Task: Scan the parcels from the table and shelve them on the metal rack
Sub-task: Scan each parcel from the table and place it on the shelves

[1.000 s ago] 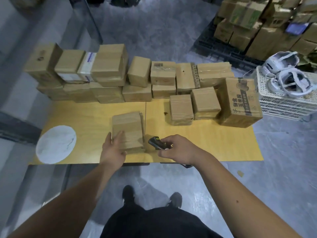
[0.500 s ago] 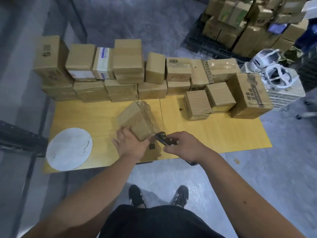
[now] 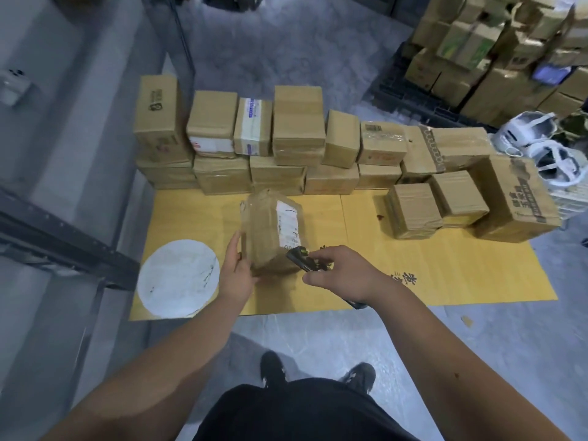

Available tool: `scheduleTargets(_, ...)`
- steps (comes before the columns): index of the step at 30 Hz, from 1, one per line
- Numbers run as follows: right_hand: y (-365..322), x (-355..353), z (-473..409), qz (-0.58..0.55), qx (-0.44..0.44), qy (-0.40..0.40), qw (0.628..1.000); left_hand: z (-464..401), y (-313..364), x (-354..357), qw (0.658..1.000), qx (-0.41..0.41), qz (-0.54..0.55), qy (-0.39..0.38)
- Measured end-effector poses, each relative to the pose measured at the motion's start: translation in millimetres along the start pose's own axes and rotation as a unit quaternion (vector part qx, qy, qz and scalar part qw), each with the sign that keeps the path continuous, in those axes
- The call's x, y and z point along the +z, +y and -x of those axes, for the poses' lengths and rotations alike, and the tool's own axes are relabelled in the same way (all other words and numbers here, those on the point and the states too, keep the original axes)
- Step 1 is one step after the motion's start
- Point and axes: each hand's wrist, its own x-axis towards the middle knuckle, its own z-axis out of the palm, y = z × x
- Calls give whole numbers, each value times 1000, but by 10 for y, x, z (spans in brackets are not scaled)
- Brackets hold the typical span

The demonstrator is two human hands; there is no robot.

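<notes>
A tape-wrapped cardboard parcel (image 3: 269, 230) is tilted up above the yellow table (image 3: 477, 275), its white shipping label facing up and right. My left hand (image 3: 237, 275) grips the parcel's lower left side. My right hand (image 3: 342, 273) holds a black barcode scanner (image 3: 302, 259), whose head sits just below the label. Behind, several brown parcels (image 3: 299, 125) are stacked in two layers along the table's far edge. A dark metal rack beam (image 3: 63, 243) crosses the left side.
A white round disc (image 3: 178, 278) lies on the table's near left corner. Three more boxes (image 3: 413, 208) stand at the right, next to a white crate holding white headsets (image 3: 553, 154). A pile of cartons (image 3: 496, 49) fills the far right on a pallet.
My left hand has lifted and turned the parcel from flat on the table, so its label now faces up. My right hand stays close with the scanner. The camera shifted left.
</notes>
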Motion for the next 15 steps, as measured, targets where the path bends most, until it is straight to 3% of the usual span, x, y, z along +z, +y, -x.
scheduleTargets(6,-55,113,-202,13,21,-13,1000,-582,-380,-377,995,-27,-92,7)
scheduleTargets(15,-37,40,-212,19,37,-19,999,-306,89,-134,952,28,-305,-13)
